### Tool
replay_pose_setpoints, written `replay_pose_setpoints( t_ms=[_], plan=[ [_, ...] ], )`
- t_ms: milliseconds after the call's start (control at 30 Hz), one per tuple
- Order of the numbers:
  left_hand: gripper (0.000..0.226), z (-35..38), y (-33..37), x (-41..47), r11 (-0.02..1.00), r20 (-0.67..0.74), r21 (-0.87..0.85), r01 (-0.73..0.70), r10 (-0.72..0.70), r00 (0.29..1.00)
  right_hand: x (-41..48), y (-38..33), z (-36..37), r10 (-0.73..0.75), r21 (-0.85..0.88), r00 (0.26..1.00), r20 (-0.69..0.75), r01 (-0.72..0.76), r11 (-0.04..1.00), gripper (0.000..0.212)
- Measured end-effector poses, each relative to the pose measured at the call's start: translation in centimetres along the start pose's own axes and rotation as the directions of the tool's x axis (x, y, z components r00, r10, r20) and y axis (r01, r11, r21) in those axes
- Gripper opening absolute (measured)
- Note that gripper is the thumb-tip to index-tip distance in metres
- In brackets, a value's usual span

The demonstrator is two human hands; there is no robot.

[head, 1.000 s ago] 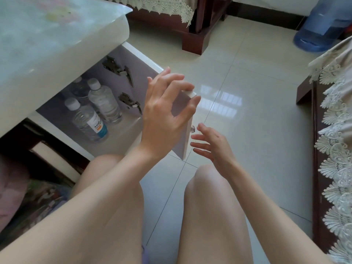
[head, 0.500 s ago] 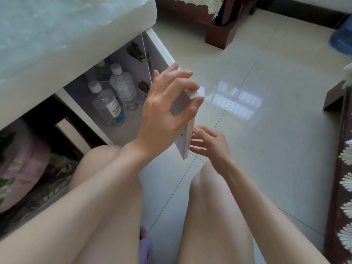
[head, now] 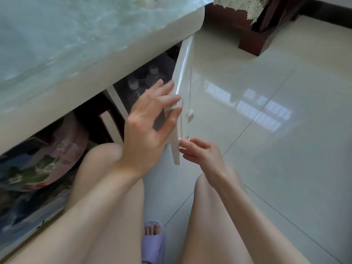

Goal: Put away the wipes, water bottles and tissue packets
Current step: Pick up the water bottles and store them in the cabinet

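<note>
Your L hand [head: 150, 126] holds the top corner of the white cabinet door [head: 183, 77]. Fingers lie on top and the thumb goes round the edge, so that grip is pinching the door. Your R hand [head: 202, 155] has its fingertips at the small silver knob [head: 188, 138]; can't tell if that grip pinches it. The water bottles [head: 146, 80] stand inside the dark cabinet under the bench [head: 76, 44], just behind the door.
</note>
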State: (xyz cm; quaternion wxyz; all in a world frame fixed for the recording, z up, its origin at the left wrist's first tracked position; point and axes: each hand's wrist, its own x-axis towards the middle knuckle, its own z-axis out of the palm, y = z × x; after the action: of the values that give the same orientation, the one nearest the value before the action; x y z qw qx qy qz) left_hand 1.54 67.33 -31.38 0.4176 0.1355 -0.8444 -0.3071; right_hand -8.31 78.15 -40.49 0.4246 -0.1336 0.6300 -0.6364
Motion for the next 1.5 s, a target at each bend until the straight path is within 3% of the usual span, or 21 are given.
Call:
replay_pose_setpoints(
  t_ms=[133, 333, 667, 900, 1133, 1500],
  plan=[
    [0.021, -1.3, -0.6, 0.0, 0.974, -0.064, 0.215, -0.066, 0.081, 0.995, 0.5, 0.1, 1.5, -0.006, 0.006, 1.000, 0.006, 0.006, 1.000, 0.017],
    [0.025, -1.9, -1.2, -0.3, 0.916, -0.240, 0.399, 0.036, 0.066, 0.969, 0.9, 0.2, 3.4, -0.006, 0.009, 1.000, 0.017, 0.005, 1.000, 0.022],
    [0.037, -0.5, -2.3, -1.5, 0.919, -0.458, 0.202, 0.338, -0.217, 0.862, 2.2, 0.4, 5.5, -0.005, 0.024, 1.000, 0.014, 0.005, 1.000, 0.035],
    [0.039, -0.1, -3.7, -1.6, 0.859, -0.509, 0.099, 0.502, -0.389, 0.767, 3.1, 0.8, 7.6, -0.013, 0.033, 1.000, -0.019, 0.014, 0.999, 0.033],
    [0.041, -0.8, -5.3, -1.2, 0.831, -0.544, 0.046, 0.554, -0.444, 0.712, 4.4, 1.0, 9.4, -0.048, 0.010, 0.998, -0.048, 0.049, 0.999, 0.034],
    [0.047, -1.7, -6.9, -0.7, 0.803, -0.571, 0.011, 0.595, -0.484, 0.663, 4.7, 1.3, 11.0, -0.077, 0.067, 0.992, -0.100, 0.084, 0.994, 0.011]
  ],
)
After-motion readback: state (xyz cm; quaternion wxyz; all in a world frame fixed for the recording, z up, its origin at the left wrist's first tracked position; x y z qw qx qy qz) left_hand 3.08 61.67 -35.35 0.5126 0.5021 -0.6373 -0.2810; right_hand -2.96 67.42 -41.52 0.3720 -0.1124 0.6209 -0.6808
